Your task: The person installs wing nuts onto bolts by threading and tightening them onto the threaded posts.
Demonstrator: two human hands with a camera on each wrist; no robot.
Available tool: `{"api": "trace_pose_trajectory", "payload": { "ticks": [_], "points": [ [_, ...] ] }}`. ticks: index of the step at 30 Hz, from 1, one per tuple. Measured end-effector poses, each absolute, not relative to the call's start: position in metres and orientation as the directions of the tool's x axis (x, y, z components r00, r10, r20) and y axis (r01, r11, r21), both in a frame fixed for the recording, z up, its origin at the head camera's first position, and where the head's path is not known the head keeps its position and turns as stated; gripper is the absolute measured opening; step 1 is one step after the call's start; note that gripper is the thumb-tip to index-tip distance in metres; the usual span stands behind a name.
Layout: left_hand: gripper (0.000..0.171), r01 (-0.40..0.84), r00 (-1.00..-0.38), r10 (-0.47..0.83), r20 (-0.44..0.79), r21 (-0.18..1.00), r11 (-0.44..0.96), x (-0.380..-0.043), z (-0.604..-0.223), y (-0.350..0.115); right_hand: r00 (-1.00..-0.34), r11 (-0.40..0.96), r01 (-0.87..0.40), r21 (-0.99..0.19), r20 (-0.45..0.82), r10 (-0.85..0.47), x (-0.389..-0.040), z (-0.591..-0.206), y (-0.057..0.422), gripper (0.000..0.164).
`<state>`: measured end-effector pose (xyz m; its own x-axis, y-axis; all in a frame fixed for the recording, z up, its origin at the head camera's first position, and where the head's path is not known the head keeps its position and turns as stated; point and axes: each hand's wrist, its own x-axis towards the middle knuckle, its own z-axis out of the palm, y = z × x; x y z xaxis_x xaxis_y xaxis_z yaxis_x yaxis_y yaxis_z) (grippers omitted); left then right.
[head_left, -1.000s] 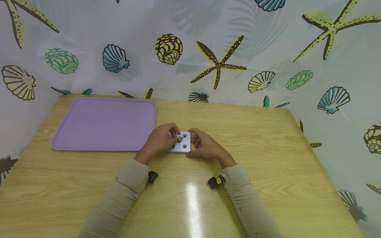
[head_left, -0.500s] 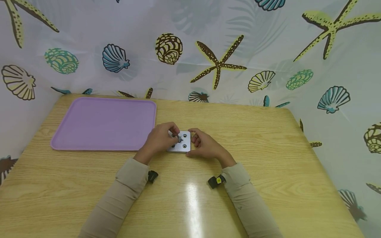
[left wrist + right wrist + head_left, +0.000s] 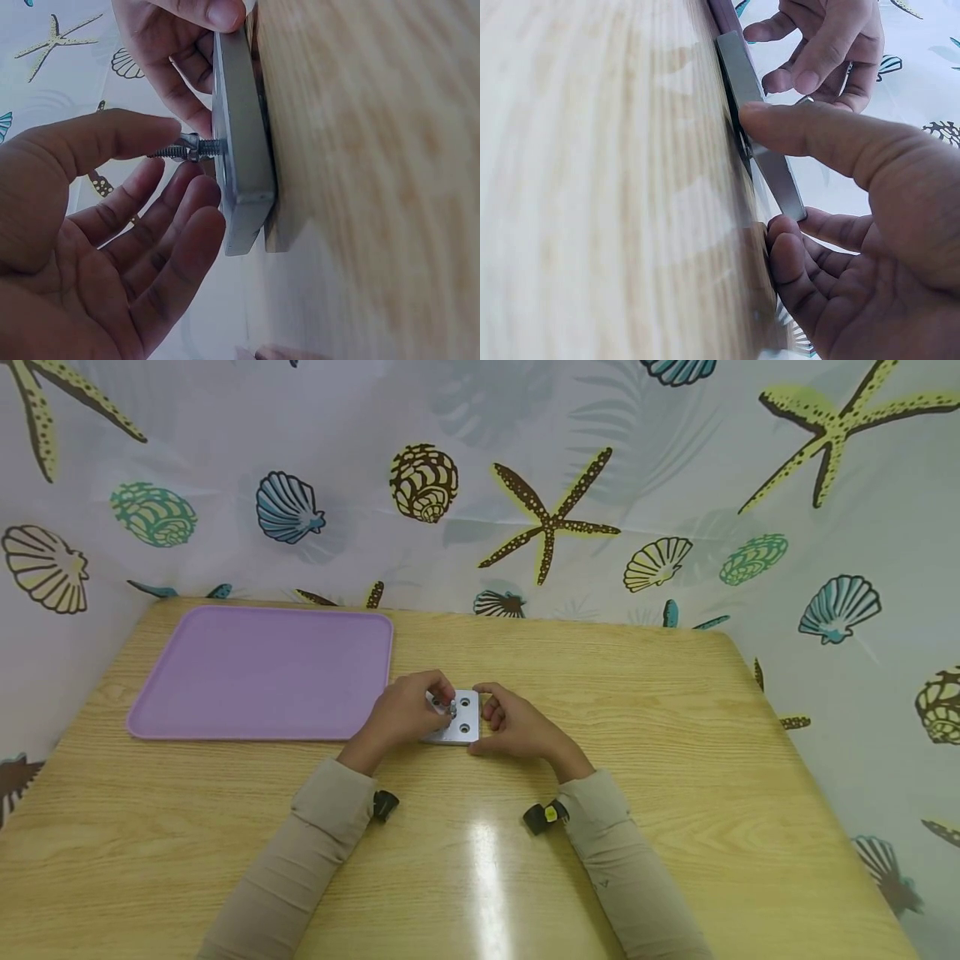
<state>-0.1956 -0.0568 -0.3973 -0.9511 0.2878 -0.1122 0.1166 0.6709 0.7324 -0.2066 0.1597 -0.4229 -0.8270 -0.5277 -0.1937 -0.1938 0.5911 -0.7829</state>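
Observation:
A flat silver metal plate (image 3: 472, 716) with several countersunk holes lies on the table in the head view. From its middle rises a threaded stud (image 3: 211, 148), carrying a small wing nut (image 3: 193, 145). My left hand (image 3: 407, 706) pinches at the wing nut with thumb and index finger, the other fingers loosely bent beneath in the left wrist view. My right hand (image 3: 519, 727) spans the plate's right end, thumb on the near edge and fingertips at the far edge. Part of the plate's left side is hidden behind my left hand.
A lilac tray (image 3: 262, 672) lies at the left of the wooden table (image 3: 675, 760), its right edge close to my left hand. A shell-and-starfish curtain (image 3: 360, 560) hangs behind the table and along its sides.
The wing nut has turned between my left thumb and fingers, so its wings show at a different angle. The right hand and the plate stay in place.

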Motion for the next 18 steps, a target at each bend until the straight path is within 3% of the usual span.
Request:
{"api": "trace_pose_trajectory", "payload": {
  "ticks": [18],
  "points": [
    [0.016,0.113,-0.961,0.258,-0.095,0.720,0.684,-0.1952,-0.3958,-0.0580,-0.831,0.597,-0.178,-0.782,-0.205,-0.517,-0.2058,-0.4223,0.1584,0.085]
  ]
}}
